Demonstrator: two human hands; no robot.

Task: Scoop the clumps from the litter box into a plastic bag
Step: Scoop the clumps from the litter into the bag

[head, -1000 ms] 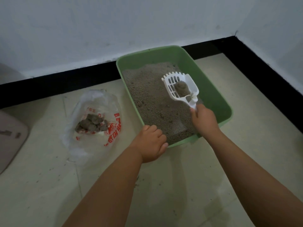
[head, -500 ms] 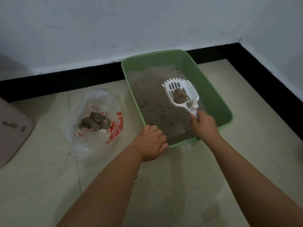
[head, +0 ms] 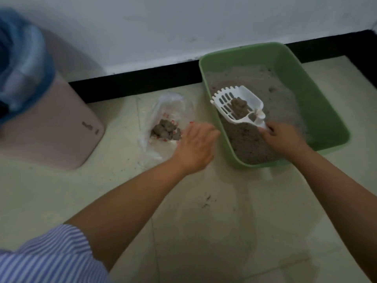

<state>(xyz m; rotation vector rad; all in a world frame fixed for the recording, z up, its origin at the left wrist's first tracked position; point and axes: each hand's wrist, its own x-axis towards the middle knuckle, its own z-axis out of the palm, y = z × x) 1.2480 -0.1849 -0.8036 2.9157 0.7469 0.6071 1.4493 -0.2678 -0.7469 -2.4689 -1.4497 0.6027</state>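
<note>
While the right hand point(head: 282, 139) grips the scoop point(head: 237, 106) with a clump point(head: 238, 106) over the litter box point(head: 318, 103), the left hand point(head: 194, 147) hovers, fingers relaxed.
Bare floor point(head: 224, 221) lies between the box rim and the plastic bag point(head: 163, 121); a pink bin point(head: 53, 129) stands farther left.

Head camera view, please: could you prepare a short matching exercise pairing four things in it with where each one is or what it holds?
Things:
1. scoop
2. plastic bag
3. litter box
4. pink bin

Descriptions:
A. lies on the floor, clumps heaped inside
B. green, holds grey litter
C. white, held by the right hand, carries a clump
D. stands at far left, with a blue liner

Pairs: 1-C, 2-A, 3-B, 4-D
</note>
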